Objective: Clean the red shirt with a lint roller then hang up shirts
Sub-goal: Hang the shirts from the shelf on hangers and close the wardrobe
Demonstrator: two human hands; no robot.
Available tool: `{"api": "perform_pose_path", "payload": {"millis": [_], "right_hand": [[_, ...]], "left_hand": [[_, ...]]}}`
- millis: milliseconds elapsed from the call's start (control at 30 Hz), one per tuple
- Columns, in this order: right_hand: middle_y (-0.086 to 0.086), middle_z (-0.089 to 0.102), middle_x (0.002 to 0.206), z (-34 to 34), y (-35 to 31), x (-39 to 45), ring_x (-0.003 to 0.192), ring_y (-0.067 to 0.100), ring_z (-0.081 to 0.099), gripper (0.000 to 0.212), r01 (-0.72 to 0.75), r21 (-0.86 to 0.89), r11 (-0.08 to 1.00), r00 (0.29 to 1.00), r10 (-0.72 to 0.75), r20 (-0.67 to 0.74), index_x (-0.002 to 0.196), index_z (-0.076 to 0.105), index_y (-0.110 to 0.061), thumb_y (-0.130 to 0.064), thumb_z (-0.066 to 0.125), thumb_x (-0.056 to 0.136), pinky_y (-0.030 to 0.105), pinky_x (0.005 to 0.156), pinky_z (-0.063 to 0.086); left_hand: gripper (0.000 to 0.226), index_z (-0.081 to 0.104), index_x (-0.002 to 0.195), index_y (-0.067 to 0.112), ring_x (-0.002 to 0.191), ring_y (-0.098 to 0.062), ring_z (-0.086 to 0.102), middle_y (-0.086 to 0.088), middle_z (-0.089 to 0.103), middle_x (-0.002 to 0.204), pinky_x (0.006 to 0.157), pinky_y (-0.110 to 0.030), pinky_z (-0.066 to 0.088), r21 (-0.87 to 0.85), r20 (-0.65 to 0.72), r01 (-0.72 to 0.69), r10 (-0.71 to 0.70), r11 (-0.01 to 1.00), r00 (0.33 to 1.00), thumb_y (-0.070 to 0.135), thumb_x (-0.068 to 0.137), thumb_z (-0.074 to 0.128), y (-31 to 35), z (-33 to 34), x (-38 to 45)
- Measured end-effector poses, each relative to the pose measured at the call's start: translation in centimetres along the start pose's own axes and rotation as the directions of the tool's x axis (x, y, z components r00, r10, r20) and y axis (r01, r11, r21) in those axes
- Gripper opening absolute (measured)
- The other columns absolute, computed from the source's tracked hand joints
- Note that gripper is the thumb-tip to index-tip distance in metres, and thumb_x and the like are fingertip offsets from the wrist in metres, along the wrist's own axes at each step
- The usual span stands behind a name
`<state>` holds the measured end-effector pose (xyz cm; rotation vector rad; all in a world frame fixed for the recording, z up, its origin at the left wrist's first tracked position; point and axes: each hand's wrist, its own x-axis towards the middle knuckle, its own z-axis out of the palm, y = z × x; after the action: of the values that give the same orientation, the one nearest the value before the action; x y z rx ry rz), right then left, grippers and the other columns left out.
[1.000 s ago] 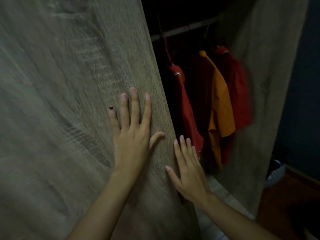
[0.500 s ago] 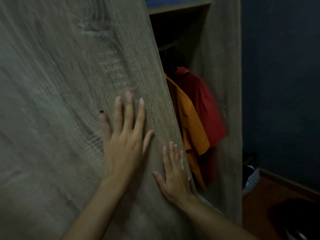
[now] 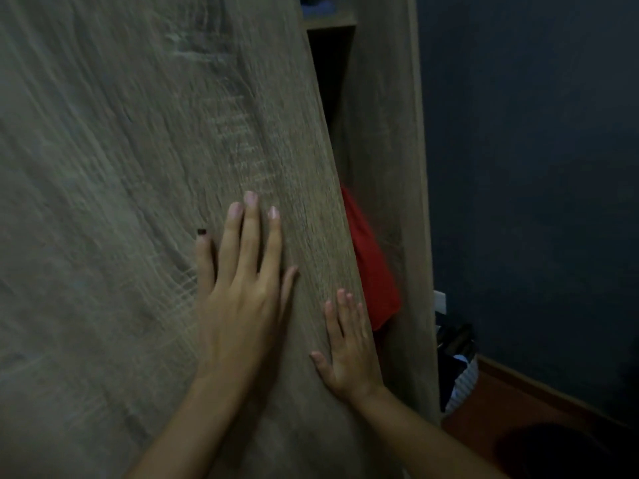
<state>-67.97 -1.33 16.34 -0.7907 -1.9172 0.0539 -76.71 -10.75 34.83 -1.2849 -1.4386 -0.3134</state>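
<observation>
Both of my hands lie flat on a grey wood-grain sliding wardrobe door (image 3: 138, 202). My left hand (image 3: 242, 292) presses it with fingers spread. My right hand (image 3: 349, 347) rests lower, close to the door's right edge, holding nothing. A narrow gap stays between the door's edge and the wardrobe's side panel (image 3: 383, 133). Through that gap shows a strip of a hanging red shirt (image 3: 370, 267). The other shirts and the rail are hidden behind the door. No lint roller is in view.
To the right stands a dark blue wall (image 3: 536, 167) with a wooden skirting along the brown floor (image 3: 518, 420). A striped bag or basket (image 3: 461, 378) with dark things in it sits on the floor beside the wardrobe. A shelf (image 3: 328, 20) crosses the wardrobe's top.
The door has slid right under both hands, narrowing the opening. The orange shirt and one red shirt went out of sight; only a strip of a red one still shows.
</observation>
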Motion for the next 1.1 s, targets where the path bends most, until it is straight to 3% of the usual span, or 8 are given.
{"api": "perform_pose_path", "payload": {"millis": [133,267,733,1100], "right_hand": [[0.0,-0.011,0.163,-0.7,3.4,1.3,0.15,0.018,-0.002,0.073,-0.021,0.007,1.0,1.0,0.02,0.016,0.154,-0.007,-0.022,-0.06,0.016,0.096,0.038,0.122,0.002],[0.0,-0.013,0.163,-1.2,6.7,2.0,0.15,0.019,-0.003,0.074,-0.029,-0.013,0.999,0.998,0.03,0.05,0.154,-0.01,-0.024,-0.061,0.016,0.096,0.037,0.122,0.0],[0.001,-0.019,0.161,-2.6,14.3,4.5,0.15,0.018,-0.008,0.074,0.001,-0.055,0.999,0.999,0.002,0.049,0.152,-0.016,-0.023,-0.061,0.014,0.097,0.037,0.121,-0.004],[0.003,-0.018,0.161,-2.5,15.6,4.7,0.15,0.019,-0.009,0.075,0.052,-0.065,0.997,0.998,-0.049,0.036,0.153,-0.014,-0.021,-0.061,0.017,0.097,0.036,0.121,-0.003]], "left_hand": [[0.076,0.014,0.155,0.01,0.149,-0.029,0.007,-0.017,0.01,0.161,0.12,-0.046,0.004,0.105,0.073,-0.041,0.034,0.994,0.997,0.057,0.098,0.036,2.8,1.7,1.1],[0.085,0.008,0.156,0.015,0.149,-0.032,0.002,-0.019,0.004,0.162,0.119,-0.047,-0.001,0.098,0.107,-0.083,0.073,0.992,0.992,0.066,0.094,0.035,5.1,2.7,2.8],[0.086,0.009,0.156,0.016,0.149,-0.032,0.003,-0.02,0.005,0.161,0.12,-0.045,0.0,0.082,0.1,-0.076,0.068,0.994,0.993,0.066,0.092,0.038,11.0,6.1,7.2],[0.082,0.018,0.155,0.019,0.148,-0.031,0.008,-0.018,0.011,0.16,0.12,-0.043,0.007,0.11,0.072,-0.04,0.032,0.993,0.997,0.068,0.093,0.036,11.9,6.9,7.5]]}}
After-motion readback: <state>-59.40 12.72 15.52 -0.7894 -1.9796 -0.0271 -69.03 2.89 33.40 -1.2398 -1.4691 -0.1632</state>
